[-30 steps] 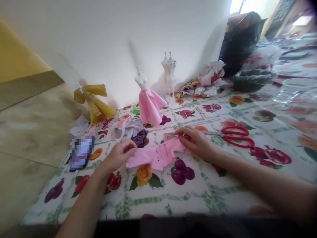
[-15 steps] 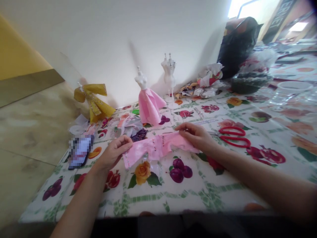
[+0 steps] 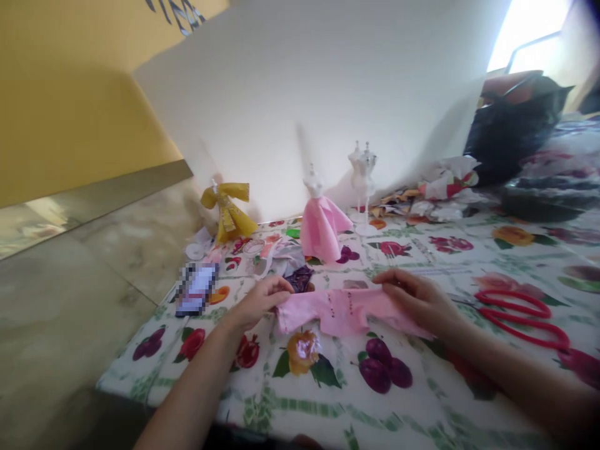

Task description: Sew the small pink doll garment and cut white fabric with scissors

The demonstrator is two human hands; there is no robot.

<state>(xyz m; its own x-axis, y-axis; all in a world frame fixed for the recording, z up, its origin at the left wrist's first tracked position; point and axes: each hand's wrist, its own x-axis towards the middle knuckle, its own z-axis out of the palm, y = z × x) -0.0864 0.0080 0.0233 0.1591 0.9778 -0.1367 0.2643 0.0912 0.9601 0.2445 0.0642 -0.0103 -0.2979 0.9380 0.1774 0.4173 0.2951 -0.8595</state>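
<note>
A small pink doll jacket with long sleeves and beaded trim down its front is stretched sideways between my hands, low over the tablecloth. My left hand pinches the top of its left sleeve between thumb and fingers. At the other sleeve, my right hand is closed on the upper edge, with the sleeve end hanging below the fingers. Beyond the jacket stands a white mini mannequin in a pink skirt. Red-handled scissors lie right of my right hand, their blades partly hidden behind it.
Bare white mannequins stand near the wall, and a doll in a yellow robe is at the left. A phone lies near the left table edge. Fabric scraps, crumpled wrappings and a black bag sit farther back.
My view has swung left and up, so everything sits farther right and lower. The jacket now hangs flatter and straighter between my hands, which keep their hold on both sleeves.
</note>
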